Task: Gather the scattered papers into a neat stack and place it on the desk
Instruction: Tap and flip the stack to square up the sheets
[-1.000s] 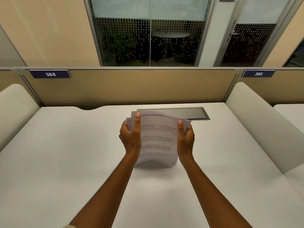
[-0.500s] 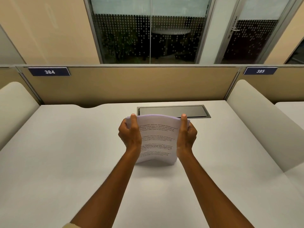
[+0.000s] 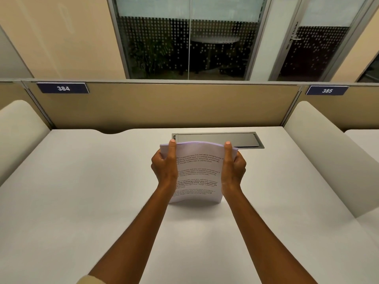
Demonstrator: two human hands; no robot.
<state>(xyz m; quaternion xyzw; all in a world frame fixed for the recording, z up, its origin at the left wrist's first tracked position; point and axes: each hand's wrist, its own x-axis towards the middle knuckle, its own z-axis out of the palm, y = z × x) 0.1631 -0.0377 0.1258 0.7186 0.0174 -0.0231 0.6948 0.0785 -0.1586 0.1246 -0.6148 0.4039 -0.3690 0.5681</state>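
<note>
— Two hands on one bundle: the left hand (image 3: pixel 164 171) and right hand (image 3: pixel 233 171) each pinch a long side of the stack of papers (image 3: pixel 198 173), thumbs flat on the printed face, fingers hidden behind. Every sheet I can see is in that stack; nothing loose lies on the worktop (image 3: pixel 82 201).

— Where does the stack sit?

— Standing on end in the middle of the worktop, just near of the dark cable hatch (image 3: pixel 217 140). Its bottom edge looks to be touching the surface, or very nearly; I cannot tell which. The sheets bow towards the person.

— So the step is squaring up?

— That is my reading. The top edge is almost even, though at the far left corner a sheet or two stand slightly proud.

— How should it be done well?

— Slacken each grip just enough that the sheets can slide, then tap the bottom edge on the worktop so they drop level. Keep the thumbs low on the face; squeezed hard, the bow locks the sheets out of line. Turn the stack and tap a long edge too.

— And then?

— Lower it face up, near edge first, and let the rest follow flat, so no sheet fans out.
</note>
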